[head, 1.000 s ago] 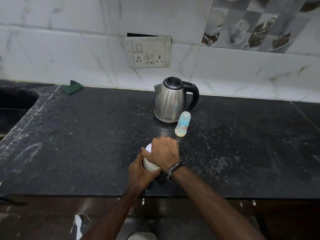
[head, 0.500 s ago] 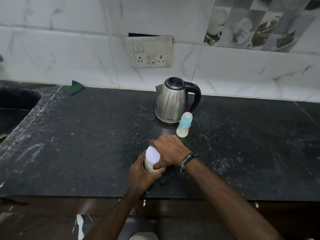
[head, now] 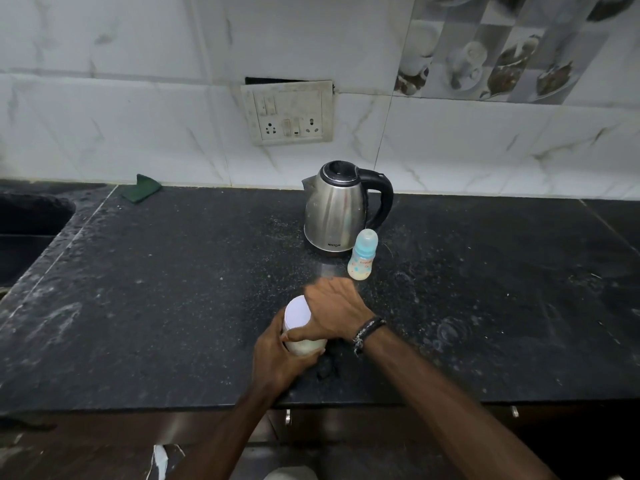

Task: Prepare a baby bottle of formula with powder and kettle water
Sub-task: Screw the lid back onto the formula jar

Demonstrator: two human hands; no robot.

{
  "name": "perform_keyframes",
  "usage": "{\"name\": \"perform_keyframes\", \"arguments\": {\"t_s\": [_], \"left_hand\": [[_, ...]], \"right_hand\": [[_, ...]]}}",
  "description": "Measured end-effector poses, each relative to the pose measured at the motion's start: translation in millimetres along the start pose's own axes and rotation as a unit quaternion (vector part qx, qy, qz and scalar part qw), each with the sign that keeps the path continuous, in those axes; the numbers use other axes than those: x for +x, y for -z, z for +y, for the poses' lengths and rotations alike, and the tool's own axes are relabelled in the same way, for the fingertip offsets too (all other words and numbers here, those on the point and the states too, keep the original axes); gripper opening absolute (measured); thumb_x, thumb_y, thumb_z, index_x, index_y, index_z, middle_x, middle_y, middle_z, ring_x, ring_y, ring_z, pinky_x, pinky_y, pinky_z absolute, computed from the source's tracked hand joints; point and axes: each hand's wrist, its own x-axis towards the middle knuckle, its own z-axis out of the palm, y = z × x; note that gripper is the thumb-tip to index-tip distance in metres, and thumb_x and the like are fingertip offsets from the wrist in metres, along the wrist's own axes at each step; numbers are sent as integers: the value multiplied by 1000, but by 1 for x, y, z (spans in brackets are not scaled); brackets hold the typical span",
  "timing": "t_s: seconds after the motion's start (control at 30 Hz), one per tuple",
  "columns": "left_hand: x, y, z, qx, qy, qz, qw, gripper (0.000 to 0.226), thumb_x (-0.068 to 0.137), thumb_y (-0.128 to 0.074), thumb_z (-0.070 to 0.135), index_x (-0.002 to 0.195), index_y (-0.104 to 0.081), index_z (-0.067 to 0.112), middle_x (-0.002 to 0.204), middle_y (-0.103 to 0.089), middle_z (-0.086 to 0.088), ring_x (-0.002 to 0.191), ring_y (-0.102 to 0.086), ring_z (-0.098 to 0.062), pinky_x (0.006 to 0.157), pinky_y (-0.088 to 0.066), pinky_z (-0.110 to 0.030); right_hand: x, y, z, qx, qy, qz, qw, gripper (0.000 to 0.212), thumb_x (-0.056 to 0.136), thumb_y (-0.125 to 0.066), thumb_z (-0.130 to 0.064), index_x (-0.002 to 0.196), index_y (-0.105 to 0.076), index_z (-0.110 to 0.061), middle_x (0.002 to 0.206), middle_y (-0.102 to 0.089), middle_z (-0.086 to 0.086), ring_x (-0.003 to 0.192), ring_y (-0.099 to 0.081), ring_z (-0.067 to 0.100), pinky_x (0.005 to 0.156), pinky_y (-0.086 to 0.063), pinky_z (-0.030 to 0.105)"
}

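Near the front edge of the dark speckled stone worktop [head: 173, 289], the left hand [head: 277, 355] gripped the white cylindrical powder jar [head: 299, 327]. The right hand [head: 337, 311] had slid off its lid top, grip clamped round the rim, likely unscrewing.

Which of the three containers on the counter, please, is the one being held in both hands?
The white jar: the left hand grips its body and the right hand its top. The kettle and baby bottle stand untouched behind.
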Motion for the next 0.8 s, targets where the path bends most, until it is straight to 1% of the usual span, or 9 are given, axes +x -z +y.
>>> {"name": "perform_keyframes", "arguments": {"t_s": [0.03, 0.1, 0.17, 0.23, 0.3, 0.37, 0.43, 0.67, 0.8], "left_hand": [[-1, 1, -1, 8, -14, 1, 1000, 90, 47, -98, 45, 128, -59, 44, 114, -74, 12, 101, -71, -7, 82, -62, -41], [-1, 2, 0, 17, -41, 3, 999, 96, 50, -100, 44, 134, -56, 41, 123, -69, 18, 113, -64, 2, 92, -56, -26], [5, 3, 2, 20, -46, 9, 999, 100, 49, -99, 47, 137, -53, 41, 130, -66, 19, 120, -60, 3, 96, -51, -21], [16, 3, 4, 30, -41, 7, 999, 103, 48, -99, 48, 140, -54, 34, 130, -67, 14, 119, -62, -3, 96, -51, -22], [33, 4, 7, 37, -38, 1, 999, 106, 47, -96, 52, 141, -54, 31, 128, -68, 14, 118, -63, -6, 95, -51, -22], [50, 3, 12, 45, -38, -8, 998, 107, 47, -92, 57, 143, -52, 30, 128, -68, 12, 117, -63, -9, 96, -53, -28], [67, 2, 17, 54, -37, -12, 998, 108, 48, -91, 58, 145, -50, 29, 130, -68, 9, 118, -63, -11, 98, -54, -35], [119, -13, 32, 93, -41, -48, 994, 108, 53, -87, 56, 147, -40, 32, 138, -63, 4, 125, -59, -23, 101, -51, -45], [135, -24, 43, 114, -32, -62, 991, 103, 63, -92, 38, 150, -38, 23, 138, -63, -5, 119, -62, -33, 95, -49, -36]], "right_hand": [[1, -2, 3, 25, -29, -3, 999, 70, 69, -55, -86, 71, -50, -17, 84, -65, 9, 74, -59, 29, 64, -35, 33], [1, -3, 12, 121, -113, 0, 986, 73, 78, -39, -87, 62, -46, -16, 76, -63, 8, 74, -62, 30, 62, -42, 35], [-2, -6, 24, 194, -187, 21, 963, 66, 95, -32, -69, 73, -58, -12, 87, -68, 14, 85, -65, 35, 71, -48, 38], [-6, -15, 33, 156, -226, 28, 961, 48, 103, -37, -46, 94, -64, -8, 105, -68, 19, 98, -64, 39, 78, -47, 40], [-10, -29, 40, 97, -232, -9, 968, 29, 100, -48, -31, 105, -63, -6, 113, -66, 19, 103, -64, 37, 82, -50, 40], [-10, -44, 45, 70, -228, -57, 969, 22, 96, -57, -23, 111, -62, -7, 117, -65, 17, 107, -63, 34, 87, -51, 40], [-9, -56, 46, 58, -223, -91, 969, 25, 96, -59, -23, 115, -62, -8, 120, -64, 16, 110, -63, 33, 90, -51, 41], [2, -68, 47, 49, -212, -109, 970, 27, 100, -55, -23, 120, -63, -7, 125, -63, 17, 115, -61, 34, 94, -50, 42], [4, -68, 54, 58, -210, -114, 969, 31, 97, -59, -29, 120, -62, -8, 125, -63, 17, 115, -60, 35, 94, -49, 42]]}}
